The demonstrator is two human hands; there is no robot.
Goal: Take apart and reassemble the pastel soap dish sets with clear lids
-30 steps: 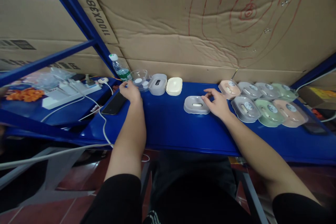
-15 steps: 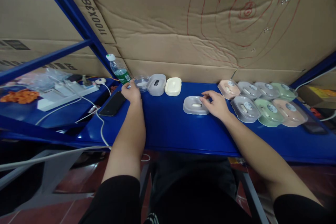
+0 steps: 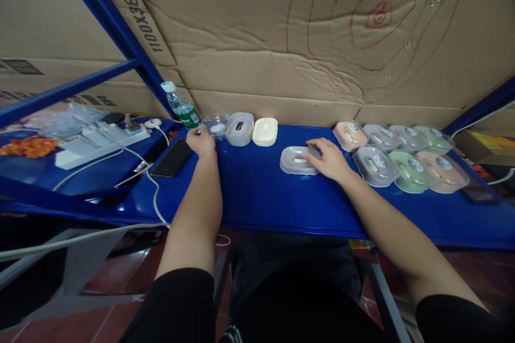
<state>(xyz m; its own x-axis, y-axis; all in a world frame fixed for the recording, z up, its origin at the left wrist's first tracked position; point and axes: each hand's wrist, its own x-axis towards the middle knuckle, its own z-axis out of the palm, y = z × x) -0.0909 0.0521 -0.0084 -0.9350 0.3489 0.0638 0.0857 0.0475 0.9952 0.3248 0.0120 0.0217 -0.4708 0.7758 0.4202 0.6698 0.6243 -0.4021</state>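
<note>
My left hand [image 3: 201, 141] is closed at the left end of the blue table, with its fingers pinched together. It is beside a clear round dish-like thing [image 3: 216, 125] with a white disc in it; whatever the fingertips hold is hidden. A grey translucent lidded box [image 3: 290, 159] with a pale oval piece on top lies flat in front of me. My right hand [image 3: 329, 161] rests at its right edge, thumb and fingers stretched out and apart over the lid. A stack of grey lids [image 3: 240, 136] with a dark slot and a stack of cream trays [image 3: 265, 133] stand between the hands.
Several lidded boxes in grey, green and pink with round labels, such as a green one [image 3: 410, 172], stand in two rows at the right. A water bottle [image 3: 185, 112] and a black phone [image 3: 172, 158] are at the left. Cardboard [image 3: 249, 37] walls the back.
Both hands stay almost in place. The right thumb and fingers have shifted slightly left over the grey box. The whole view has moved a little.
</note>
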